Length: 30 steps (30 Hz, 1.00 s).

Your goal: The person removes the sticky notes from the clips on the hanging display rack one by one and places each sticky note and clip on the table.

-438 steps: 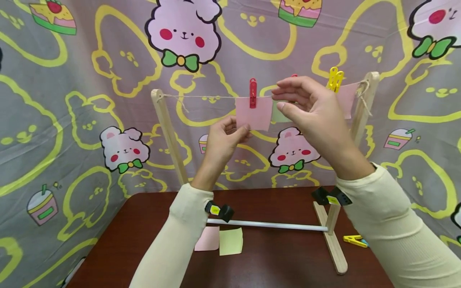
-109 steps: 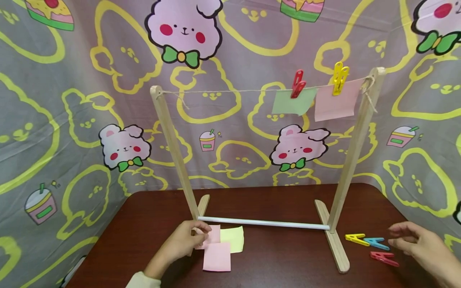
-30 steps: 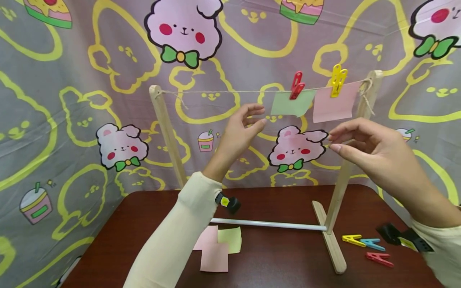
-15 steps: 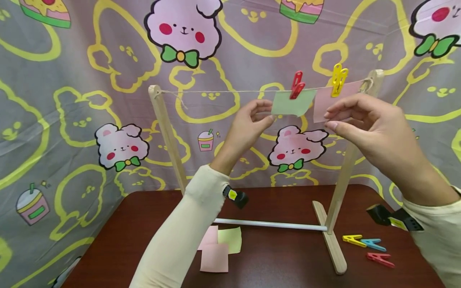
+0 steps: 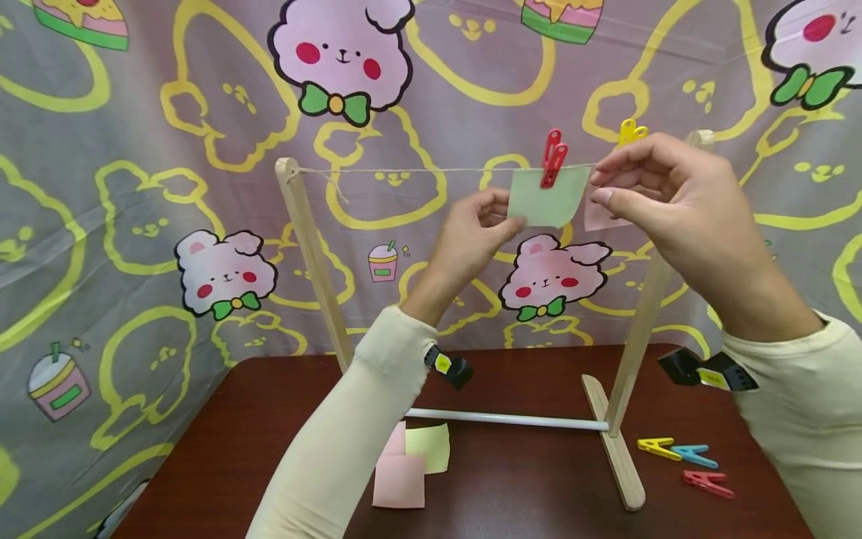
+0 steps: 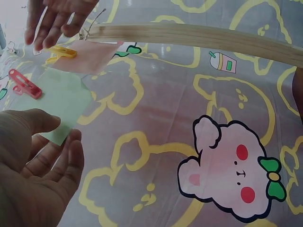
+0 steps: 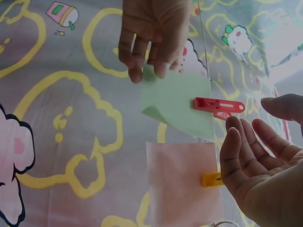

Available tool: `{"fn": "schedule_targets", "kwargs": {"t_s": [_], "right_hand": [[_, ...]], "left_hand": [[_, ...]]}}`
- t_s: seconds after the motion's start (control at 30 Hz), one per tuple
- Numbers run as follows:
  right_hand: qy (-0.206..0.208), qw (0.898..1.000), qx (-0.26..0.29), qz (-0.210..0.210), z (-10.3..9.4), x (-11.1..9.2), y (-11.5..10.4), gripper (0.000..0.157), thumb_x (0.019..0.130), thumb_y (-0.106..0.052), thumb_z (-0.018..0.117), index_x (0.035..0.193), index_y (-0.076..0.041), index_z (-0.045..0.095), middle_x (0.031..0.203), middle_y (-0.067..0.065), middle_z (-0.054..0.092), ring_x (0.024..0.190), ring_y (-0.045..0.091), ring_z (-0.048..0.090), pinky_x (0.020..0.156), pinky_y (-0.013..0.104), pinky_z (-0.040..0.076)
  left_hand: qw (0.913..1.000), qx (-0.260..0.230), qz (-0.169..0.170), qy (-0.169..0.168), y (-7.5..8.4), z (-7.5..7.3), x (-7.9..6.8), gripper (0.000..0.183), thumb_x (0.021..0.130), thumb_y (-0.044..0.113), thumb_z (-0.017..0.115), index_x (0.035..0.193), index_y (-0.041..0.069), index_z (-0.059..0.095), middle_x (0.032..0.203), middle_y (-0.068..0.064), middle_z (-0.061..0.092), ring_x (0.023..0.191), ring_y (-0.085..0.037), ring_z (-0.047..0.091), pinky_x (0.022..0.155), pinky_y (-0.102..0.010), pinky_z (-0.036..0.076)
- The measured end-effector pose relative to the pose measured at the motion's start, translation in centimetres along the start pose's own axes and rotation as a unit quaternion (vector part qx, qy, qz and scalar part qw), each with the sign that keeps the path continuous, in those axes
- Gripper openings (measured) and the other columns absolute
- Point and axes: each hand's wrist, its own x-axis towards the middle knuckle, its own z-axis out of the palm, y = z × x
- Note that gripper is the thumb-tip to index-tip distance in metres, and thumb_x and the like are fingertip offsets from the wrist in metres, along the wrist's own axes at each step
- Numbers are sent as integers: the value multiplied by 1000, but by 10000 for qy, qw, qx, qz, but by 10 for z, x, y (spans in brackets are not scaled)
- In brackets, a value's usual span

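A green sticky note [image 5: 539, 202] hangs on the string under a red clothespin [image 5: 554, 161]. My left hand [image 5: 471, 232] pinches its lower left corner; the left wrist view shows thumb and fingers on either side of that green corner. My right hand [image 7: 270, 175] is raised near the red clothespin, fingers loosely bent and apart, touching neither clothespin nor paper in the right wrist view. To the right hangs a pink sticky note [image 7: 182, 179] under a yellow clothespin [image 5: 629, 133]. In the head view my right hand hides most of this pink note.
The string spans a wooden frame with a left post [image 5: 313, 262], a right post [image 5: 640, 352] and a white crossbar [image 5: 505, 419]. On the brown table [image 5: 525, 486] lie a yellow-green note [image 5: 431, 448], pink notes [image 5: 399, 483], and yellow [image 5: 658, 448], blue [image 5: 695, 454] and red [image 5: 707, 483] clothespins.
A pink note and its red clothespin have gone from the string to the table. Lately my left hand moved right and took the green note's corner; my right hand rose toward the string.
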Motion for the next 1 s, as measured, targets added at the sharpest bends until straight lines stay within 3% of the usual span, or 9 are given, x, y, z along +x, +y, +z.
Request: {"fn": "schedule_targets", "kwargs": {"t_s": [0.17, 0.37, 0.6, 0.8, 1.0], "right_hand": [[70, 9981, 602, 62, 2, 12, -2, 21, 92, -2, 77, 112, -2, 71, 104, 5, 76, 88, 13, 73, 74, 16, 59], [6, 9997, 129, 206, 6, 23, -7, 24, 93, -9, 78, 116, -7, 70, 106, 1, 73, 86, 14, 70, 70, 15, 55], [58, 9992, 311, 246, 11, 33, -5, 22, 92, -6, 78, 113, -11, 73, 101, -4, 75, 85, 10, 71, 68, 17, 53], [167, 9976, 633, 242, 17, 38, -4, 24, 90, 0, 77, 112, -8, 73, 102, -1, 75, 89, 11, 70, 75, 15, 56], [71, 9975, 482, 511, 21, 43, -7, 32, 92, -3, 75, 123, -6, 69, 109, -1, 72, 94, 13, 70, 79, 15, 58]], "left_hand": [[9999, 89, -79, 1, -1, 2, -1, 17, 97, 7, 72, 113, 1, 72, 98, -10, 72, 86, -15, 72, 82, -30, 62], [9999, -38, -106, -34, -3, 3, -2, 15, 99, 5, 70, 111, -3, 72, 96, -12, 71, 84, -16, 72, 80, -25, 63], [9997, -178, -160, -28, -3, 3, 0, 14, 99, 3, 69, 111, -5, 71, 99, -16, 73, 88, -22, 74, 82, -28, 64], [9996, -196, -207, -46, -3, 3, 0, 14, 99, 3, 70, 111, -4, 71, 99, -17, 75, 83, -16, 73, 83, -30, 64], [9995, -222, -200, -57, -1, 2, -1, 15, 99, 3, 69, 111, -6, 71, 101, -19, 75, 87, -21, 75, 82, -29, 64]]}}
